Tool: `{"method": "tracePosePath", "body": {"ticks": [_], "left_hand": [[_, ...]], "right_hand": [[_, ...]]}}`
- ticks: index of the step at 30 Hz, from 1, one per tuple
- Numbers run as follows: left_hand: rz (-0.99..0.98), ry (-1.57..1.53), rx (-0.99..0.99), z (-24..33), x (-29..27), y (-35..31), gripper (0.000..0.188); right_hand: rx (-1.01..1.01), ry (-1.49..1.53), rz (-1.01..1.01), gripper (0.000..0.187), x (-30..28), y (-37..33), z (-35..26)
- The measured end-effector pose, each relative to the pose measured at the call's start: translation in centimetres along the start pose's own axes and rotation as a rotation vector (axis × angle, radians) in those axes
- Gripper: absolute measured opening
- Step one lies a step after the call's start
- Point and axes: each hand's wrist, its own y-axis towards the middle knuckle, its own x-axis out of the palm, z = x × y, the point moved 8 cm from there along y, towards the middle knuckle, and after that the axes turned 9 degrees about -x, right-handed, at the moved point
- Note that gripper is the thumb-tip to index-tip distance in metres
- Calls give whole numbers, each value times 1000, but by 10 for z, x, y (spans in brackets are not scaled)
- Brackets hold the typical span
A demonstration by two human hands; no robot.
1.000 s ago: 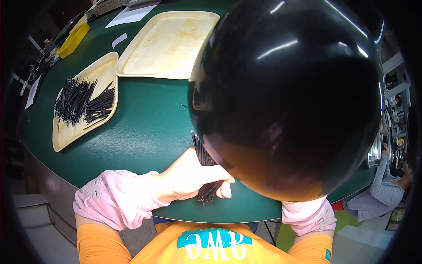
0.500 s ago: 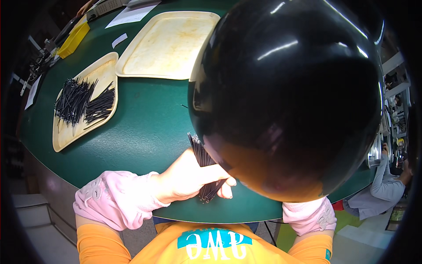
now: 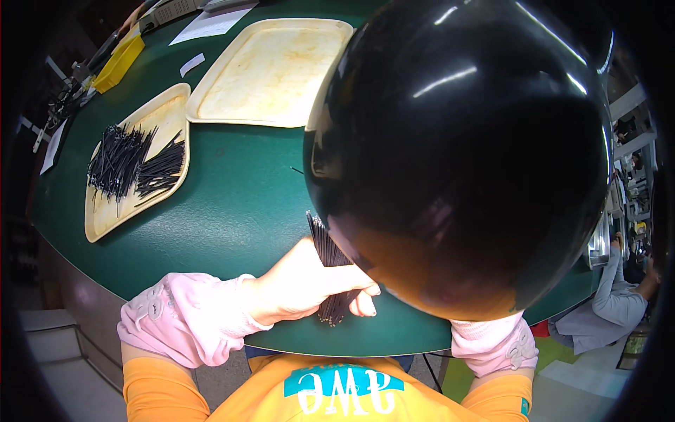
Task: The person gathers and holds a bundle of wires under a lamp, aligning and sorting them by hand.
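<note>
My left hand (image 3: 302, 283) is closed around a bundle of thin black wires (image 3: 325, 243) over the near edge of the green table. The bundle's ends stick out above and below my fingers, and the upper ends look pale or metallic. A large glossy black domed object (image 3: 457, 155) covers the right half of the view. It hides my right hand; only the pink cuff (image 3: 496, 344) on that wrist shows below it. More black wires (image 3: 119, 162) lie in two piles on a cream tray (image 3: 105, 221) at the left.
A second cream tray (image 3: 260, 70) lies farther back on the green table (image 3: 232, 183). Behind it are a paper sheet (image 3: 211, 24) and a yellow bin (image 3: 119, 63). One short wire (image 3: 297, 170) lies loose on the table. Another person (image 3: 619, 295) in grey sleeves sits at the far right.
The wire bundle and my left hand's fingertips have shifted very slightly to the right. The trays and piles look the same.
</note>
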Motion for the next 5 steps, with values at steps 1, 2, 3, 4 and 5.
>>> {"method": "tracePosePath", "body": {"ticks": [1, 2, 3, 4, 5], "left_hand": [[3, 2, 2, 0, 1, -2, 8], [14, -18, 2, 1, 2, -4, 8], [27, -38, 3, 1, 3, -6, 8], [22, -45, -3, 0, -1, -3, 8], [17, -50, -5, -1, -5, 1, 9]], "right_hand": [[9, 20, -8, 13, 2, 1, -2], [5, 22, -11, 13, 4, 1, -4], [-32, 15, -14, 13, 6, 2, -9], [-55, 3, -7, 13, 4, 4, -7], [-46, 3, -5, 13, 36, -56, -18]]}}
